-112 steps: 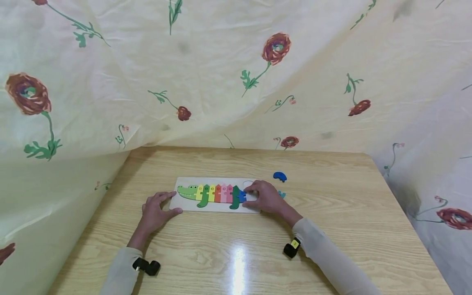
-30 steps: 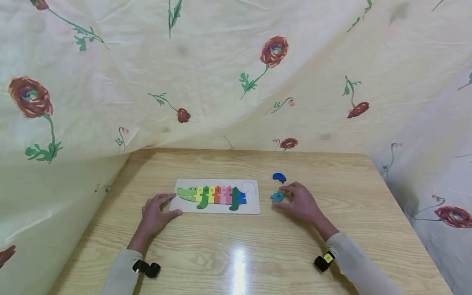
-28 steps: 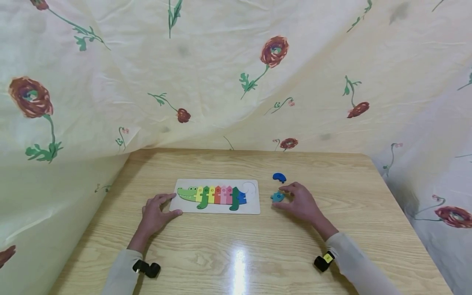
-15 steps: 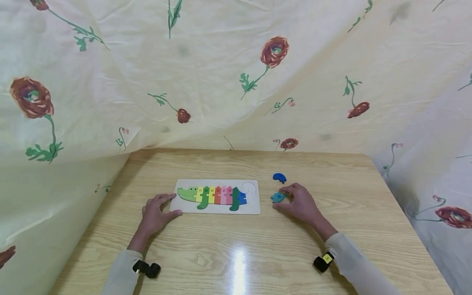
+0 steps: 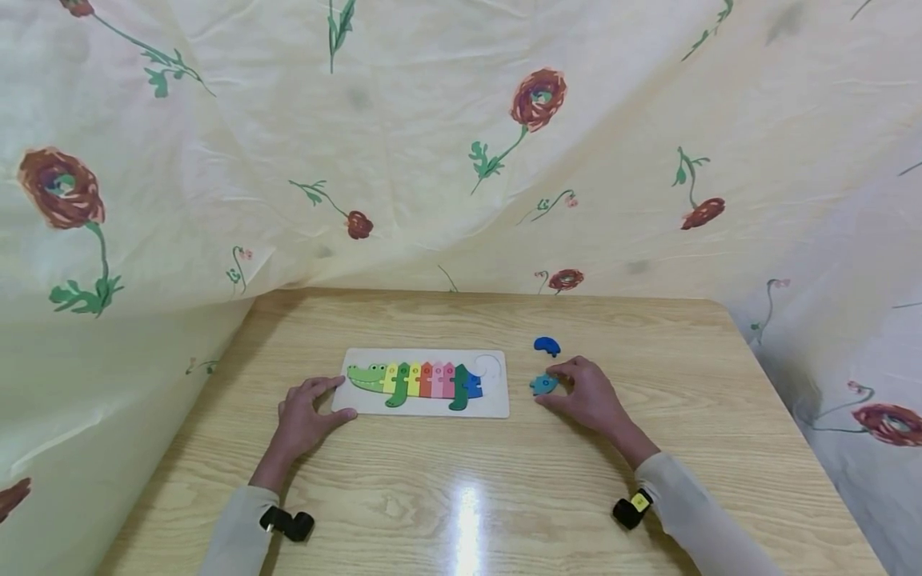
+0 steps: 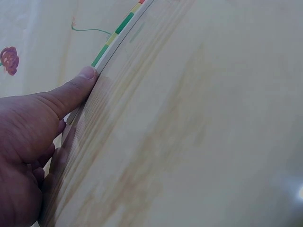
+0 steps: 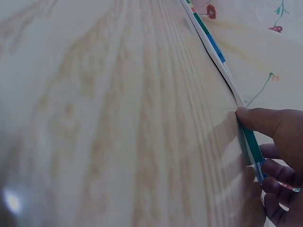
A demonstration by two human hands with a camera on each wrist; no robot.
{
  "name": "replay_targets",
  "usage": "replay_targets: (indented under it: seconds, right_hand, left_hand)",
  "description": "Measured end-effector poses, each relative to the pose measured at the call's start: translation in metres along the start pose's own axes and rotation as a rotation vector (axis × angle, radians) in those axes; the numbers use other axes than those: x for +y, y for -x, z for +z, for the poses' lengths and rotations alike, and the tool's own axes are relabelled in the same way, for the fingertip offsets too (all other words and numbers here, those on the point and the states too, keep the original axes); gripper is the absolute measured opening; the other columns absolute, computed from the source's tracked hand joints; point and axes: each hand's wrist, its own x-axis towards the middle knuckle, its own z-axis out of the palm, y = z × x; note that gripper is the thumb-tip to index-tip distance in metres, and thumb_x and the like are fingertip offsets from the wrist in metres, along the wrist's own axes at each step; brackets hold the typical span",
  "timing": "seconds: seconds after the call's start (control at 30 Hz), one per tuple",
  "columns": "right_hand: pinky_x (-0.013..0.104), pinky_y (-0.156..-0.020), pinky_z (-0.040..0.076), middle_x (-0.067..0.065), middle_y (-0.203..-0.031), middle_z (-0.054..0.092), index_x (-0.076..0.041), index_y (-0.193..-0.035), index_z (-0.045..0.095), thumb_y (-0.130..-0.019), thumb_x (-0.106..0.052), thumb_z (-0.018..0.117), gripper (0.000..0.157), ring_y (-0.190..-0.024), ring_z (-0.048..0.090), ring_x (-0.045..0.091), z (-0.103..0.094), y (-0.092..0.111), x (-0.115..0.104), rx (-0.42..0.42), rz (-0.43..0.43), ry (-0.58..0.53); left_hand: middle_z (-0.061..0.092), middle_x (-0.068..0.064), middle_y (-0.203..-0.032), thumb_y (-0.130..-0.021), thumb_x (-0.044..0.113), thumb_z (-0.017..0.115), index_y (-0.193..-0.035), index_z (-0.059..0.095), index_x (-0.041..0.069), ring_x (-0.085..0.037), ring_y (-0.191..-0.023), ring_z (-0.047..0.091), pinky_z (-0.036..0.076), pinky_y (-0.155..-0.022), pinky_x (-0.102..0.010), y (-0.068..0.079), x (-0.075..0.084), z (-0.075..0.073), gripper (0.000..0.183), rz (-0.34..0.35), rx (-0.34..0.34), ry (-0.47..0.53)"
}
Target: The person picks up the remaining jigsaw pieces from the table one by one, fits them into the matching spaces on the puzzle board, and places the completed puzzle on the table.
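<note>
A white puzzle board [image 5: 425,408] bears a crocodile of coloured pieces, from a light green head to a blue piece [image 5: 472,386] at the rear. Its right end shows a bare curled outline. My left hand [image 5: 302,416] holds the board's left end, with index finger and thumb at its edge; in the left wrist view the thumb [image 6: 78,87] presses the side. To the board's right, my right hand [image 5: 587,396] pinches a teal puzzle piece [image 5: 543,384] between thumb and fingers. The right wrist view shows the teal piece edge-on beside the thumb.
A dark blue curved puzzle piece [image 5: 547,346] lies just beyond the teal one. Everything lies on a wood-grain table [image 5: 403,496]. Flower-patterned cloth [image 5: 432,160] hangs behind it and at both sides.
Since the earliest frame my right hand has left the blue piece at the board's right end and moved right to the teal piece. My left hand keeps its place.
</note>
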Motion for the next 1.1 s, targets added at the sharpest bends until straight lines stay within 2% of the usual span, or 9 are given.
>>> replay_targets:
  seconds: [0.77, 1.1]
  right_hand:
    - [0.04, -0.08, 0.049, 0.008, -0.105, 0.07, -0.002, -0.114, 0.077, -0.08, -0.035, 0.089, 0.049, -0.089, 0.059, 0.021, -0.0005, -0.0042, 0.0062, -0.013, -0.009, 0.017]
    - [0.035, -0.075, 0.046, 0.005, -0.1, 0.069, -0.003, -0.113, 0.077, -0.08, -0.039, 0.089, 0.05, -0.084, 0.055, 0.019, -0.0023, -0.004, 0.0098, -0.031, -0.005, 0.006]
  left_hand:
    - [0.048, -0.019, -0.15, -0.082, 0.049, 0.084, -0.146, 0.057, 0.012, -0.041, -0.132, 0.038, 0.022, -0.093, -0.05, -0.0006, 0.0013, -0.0014, 0.079, -0.006, -0.006, 0.003]
    - [0.049, -0.019, -0.149, -0.081, 0.049, 0.084, -0.146, 0.057, 0.012, -0.041, -0.132, 0.038, 0.022, -0.092, -0.049, -0.0001, -0.0003, -0.0001, 0.08, -0.004, -0.003, 0.003]
